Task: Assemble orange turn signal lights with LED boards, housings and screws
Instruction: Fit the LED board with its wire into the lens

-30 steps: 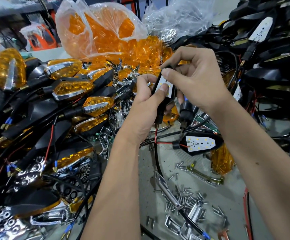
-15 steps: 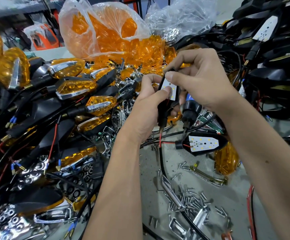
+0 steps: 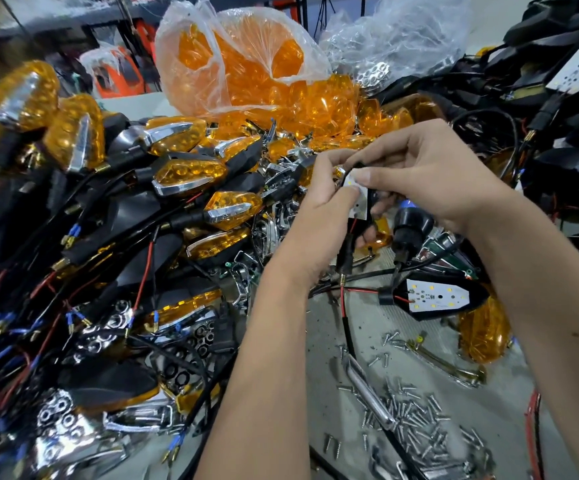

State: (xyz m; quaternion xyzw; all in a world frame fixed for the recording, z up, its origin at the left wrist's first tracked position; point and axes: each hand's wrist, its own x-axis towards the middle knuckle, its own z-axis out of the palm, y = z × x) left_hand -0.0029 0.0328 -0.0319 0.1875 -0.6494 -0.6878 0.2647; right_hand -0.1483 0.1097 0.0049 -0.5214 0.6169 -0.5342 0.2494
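My left hand grips a black turn signal housing with a white LED board set in it; its red and black lead hangs down to the bench. My right hand pinches the top of that board with thumb and forefinger. A second black housing with a white LED board lies on the bench below my right wrist. Loose screws lie scattered at the lower right. Orange lenses are heaped behind my hands.
Finished orange lights with chrome trim and tangled wires fill the left. A clear bag of orange lenses stands at the back. Black housings pile up at the right. A black electric screwdriver stands by my right hand.
Both hands with the housing have shifted slightly lower in view and the board has tilted. My right fingers have moved up to the board's top end.
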